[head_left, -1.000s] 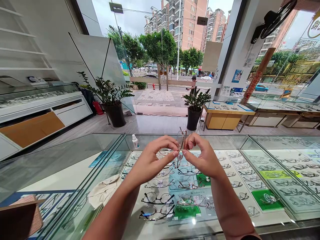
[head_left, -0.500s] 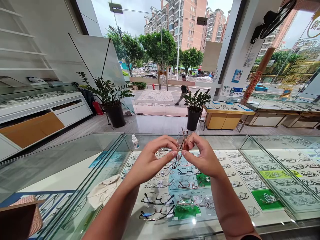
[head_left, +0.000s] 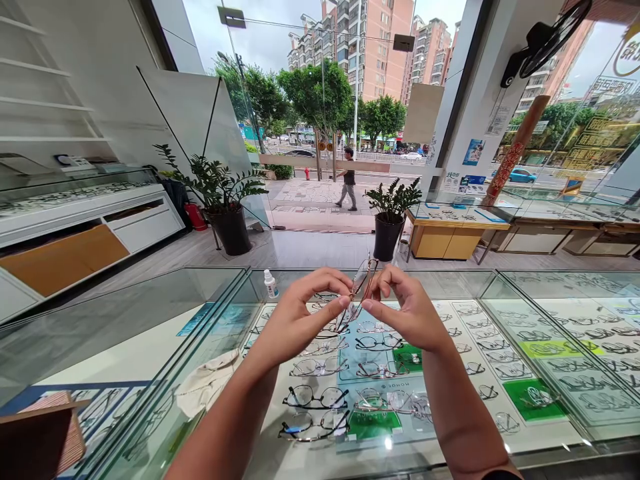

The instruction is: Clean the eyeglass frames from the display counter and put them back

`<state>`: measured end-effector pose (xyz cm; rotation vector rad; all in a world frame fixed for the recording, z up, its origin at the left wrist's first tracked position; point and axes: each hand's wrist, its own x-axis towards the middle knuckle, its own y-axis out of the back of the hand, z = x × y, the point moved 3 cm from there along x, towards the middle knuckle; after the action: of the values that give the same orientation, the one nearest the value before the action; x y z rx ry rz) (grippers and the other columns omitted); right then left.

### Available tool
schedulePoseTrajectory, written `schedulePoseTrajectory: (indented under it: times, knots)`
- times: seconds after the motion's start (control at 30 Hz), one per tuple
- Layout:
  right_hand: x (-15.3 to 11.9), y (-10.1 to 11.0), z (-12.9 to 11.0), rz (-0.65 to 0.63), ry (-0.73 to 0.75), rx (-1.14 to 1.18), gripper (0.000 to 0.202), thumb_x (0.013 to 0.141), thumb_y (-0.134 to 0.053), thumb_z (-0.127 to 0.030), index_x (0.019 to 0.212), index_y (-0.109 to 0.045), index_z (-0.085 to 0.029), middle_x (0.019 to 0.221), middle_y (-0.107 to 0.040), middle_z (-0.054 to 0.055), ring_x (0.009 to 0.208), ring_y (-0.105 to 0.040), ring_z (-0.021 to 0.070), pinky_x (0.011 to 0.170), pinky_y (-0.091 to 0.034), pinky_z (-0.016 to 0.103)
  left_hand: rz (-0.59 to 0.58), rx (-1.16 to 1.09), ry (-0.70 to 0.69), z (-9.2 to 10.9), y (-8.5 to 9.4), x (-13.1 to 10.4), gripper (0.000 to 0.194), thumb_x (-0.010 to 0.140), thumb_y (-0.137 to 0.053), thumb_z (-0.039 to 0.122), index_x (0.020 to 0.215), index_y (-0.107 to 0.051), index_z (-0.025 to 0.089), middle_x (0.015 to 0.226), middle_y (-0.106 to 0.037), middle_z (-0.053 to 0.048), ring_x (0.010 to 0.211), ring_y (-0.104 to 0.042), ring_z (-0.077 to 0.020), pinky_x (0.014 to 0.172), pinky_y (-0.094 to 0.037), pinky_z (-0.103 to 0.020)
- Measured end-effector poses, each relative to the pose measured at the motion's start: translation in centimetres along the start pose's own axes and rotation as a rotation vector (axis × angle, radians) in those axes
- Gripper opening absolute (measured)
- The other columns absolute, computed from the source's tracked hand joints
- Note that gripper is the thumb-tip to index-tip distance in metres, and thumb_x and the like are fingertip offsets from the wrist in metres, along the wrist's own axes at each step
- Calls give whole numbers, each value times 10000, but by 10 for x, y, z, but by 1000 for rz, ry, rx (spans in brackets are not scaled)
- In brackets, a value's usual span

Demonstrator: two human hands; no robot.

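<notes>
- Your left hand (head_left: 306,315) has its thumb and fingers pinched on one side of the thin glasses (head_left: 361,285).
- Your right hand (head_left: 409,310) has its thumb and fingers pinched on the other side of them.
- The thin glasses are between your two sets of fingertips, up in the air and tipped, with the top leaning to your right. I can't tell if their arms are folded.
- Under your fingers is the glass case (head_left: 285,460), with rows of glasses in it.
- Closer to you than your fingers, you can see a pair of dark glasses (head_left: 316,398) and a green card (head_left: 374,423).
- A little white bottle (head_left: 271,285) stands to the left of your left fingers.
- A cream cloth (head_left: 209,383) lies left of your fingers and nearer to you.
- Past your right fingers is a black plant pot (head_left: 387,239) on the floor.
</notes>
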<state>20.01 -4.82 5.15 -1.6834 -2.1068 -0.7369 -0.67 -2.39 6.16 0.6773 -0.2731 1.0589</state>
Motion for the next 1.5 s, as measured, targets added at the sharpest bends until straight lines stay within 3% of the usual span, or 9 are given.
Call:
schedulePoseTrajectory:
  times: [0.23,0.5,0.73,0.97,1.2,1.37,1.5]
  knots:
    - [0,5,1,11,6,-13,294,879,-706,-144,825,-440,-258,828,-573,-20,785,-497,175,758,-405,346,31,7,8,-1,6,1,195,994,-691,382,906,-709,210,1136,-723,-87,1059,-676,-228,1019,-492,-388]
    - [2,20,4,78,38,-17,285,916,-694,-221,833,-424,-263,831,-559,-9,763,-485,179,717,-398,341,102,28,0,-5,16,2,197,1004,-666,390,909,-698,221,1107,-724,-85,1069,-662,-235,1003,-500,-400]
    - [-3,39,-1,159,55,-74,302,947,-701,-242,837,-421,-259,862,-548,-11,787,-461,178,743,-371,340,84,57,10,-6,24,1,211,1003,-667,395,881,-693,224,1105,-713,-79,1062,-654,-232,1005,-492,-409]
    - [-2,53,-1,248,97,-154,310,944,-736,-288,845,-443,-261,863,-546,-6,810,-491,190,773,-398,348,18,55,37,-6,22,3,198,994,-681,383,890,-714,218,1117,-719,-86,1078,-660,-229,981,-510,-390]
    - [-10,38,-21,512,320,-239,221,958,-696,-218,843,-515,-270,837,-543,9,834,-537,218,792,-426,383,112,-53,97,-19,20,6,212,969,-718,419,926,-726,212,1126,-702,-84,1022,-676,-202,861,-547,-322]
    - [-12,6,-26,288,218,-295,211,990,-664,-227,834,-530,-271,854,-636,27,827,-595,229,783,-468,402,181,-74,89,-18,8,6,213,942,-753,422,919,-738,211,1123,-710,-91,1026,-685,-217,825,-557,-313]
    - [-4,-4,-12,203,143,-309,201,991,-662,-247,848,-522,-261,856,-638,14,807,-575,205,785,-459,378,174,-94,81,-14,-2,3,193,949,-749,409,933,-746,218,1141,-701,-93,1044,-675,-214,839,-559,-309]
